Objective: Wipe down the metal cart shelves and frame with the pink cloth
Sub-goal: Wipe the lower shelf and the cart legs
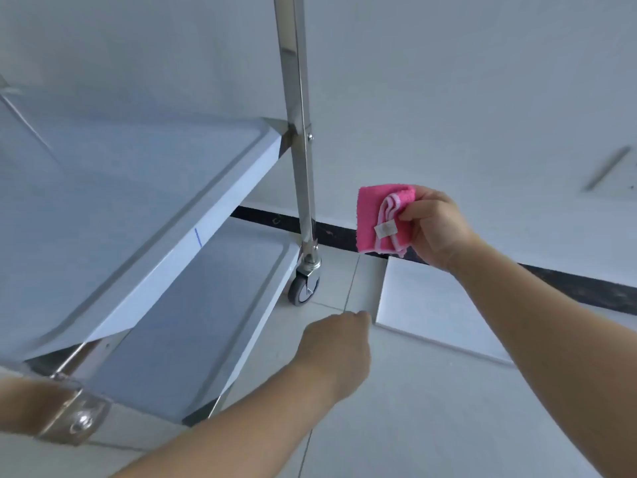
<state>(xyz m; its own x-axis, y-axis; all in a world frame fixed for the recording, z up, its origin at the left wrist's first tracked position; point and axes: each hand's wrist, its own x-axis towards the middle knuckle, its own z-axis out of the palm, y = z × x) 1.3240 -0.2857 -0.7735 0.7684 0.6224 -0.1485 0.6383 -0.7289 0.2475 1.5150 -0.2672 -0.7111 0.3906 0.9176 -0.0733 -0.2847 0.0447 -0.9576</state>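
The metal cart fills the left side, with a middle shelf (144,208) and a lower shelf (193,305) under it. A shiny upright post (299,132) runs down to a grey caster wheel (305,288). My right hand (436,231) holds a folded pink cloth (375,219) in the air, to the right of the post and apart from it. My left hand (336,346) hovers over the floor beside the lower shelf's corner, fingers curled with nothing in it.
A white wall stands behind the cart, with a black baseboard strip (568,288) along the floor. A loose white tile (434,312) lies flat on the grey tiled floor to the right of the wheel. A clear cart corner fitting (74,415) sits at lower left.
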